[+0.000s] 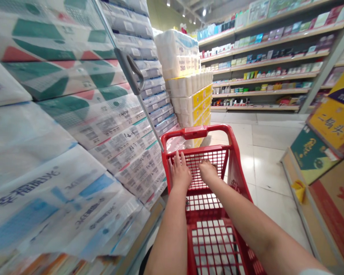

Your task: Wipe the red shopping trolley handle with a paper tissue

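In the head view, a red plastic shopping cart with grid walls stands in front of me. My left hand lies over its upper grid panel, fingers stretched out and nothing visible in them. Just to its right, my right hand is over the same panel with its fingers curled. Whatever those fingers close on, if anything, is hidden. A silver pole with a grey grip slants up and left from the cart's left corner.
Stacked tissue packs line the left side, close to the cart. Toilet roll bundles are piled ahead. Cartons stand on the right. Shelves of goods run along the back, beyond the white tiled floor.
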Motion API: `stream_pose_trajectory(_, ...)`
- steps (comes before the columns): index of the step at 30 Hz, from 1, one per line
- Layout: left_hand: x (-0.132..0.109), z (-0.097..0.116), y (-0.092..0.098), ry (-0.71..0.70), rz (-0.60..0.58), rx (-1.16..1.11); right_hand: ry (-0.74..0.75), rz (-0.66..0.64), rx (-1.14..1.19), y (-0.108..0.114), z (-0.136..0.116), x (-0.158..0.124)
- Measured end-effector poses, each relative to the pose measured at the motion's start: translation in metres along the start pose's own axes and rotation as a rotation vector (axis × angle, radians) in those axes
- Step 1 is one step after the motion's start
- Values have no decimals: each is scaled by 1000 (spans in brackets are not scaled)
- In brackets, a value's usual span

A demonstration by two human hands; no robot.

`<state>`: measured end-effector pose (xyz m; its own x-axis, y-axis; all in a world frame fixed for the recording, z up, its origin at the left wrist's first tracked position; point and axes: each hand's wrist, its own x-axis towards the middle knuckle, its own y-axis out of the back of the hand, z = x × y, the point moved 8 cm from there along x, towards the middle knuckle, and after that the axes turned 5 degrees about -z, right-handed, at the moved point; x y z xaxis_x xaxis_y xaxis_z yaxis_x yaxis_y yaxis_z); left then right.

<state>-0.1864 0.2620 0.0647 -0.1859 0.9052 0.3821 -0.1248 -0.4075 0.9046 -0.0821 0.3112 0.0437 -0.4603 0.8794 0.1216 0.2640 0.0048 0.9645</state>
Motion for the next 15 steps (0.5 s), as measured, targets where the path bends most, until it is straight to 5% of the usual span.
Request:
stream_pose_trajectory(7,0,-1,-2,-8,-5,0,84,493,-42,58,5,-9)
stream_pose_trajectory(15,2,-1,-3,-43,27,-14,-45,388,18,35,27,2)
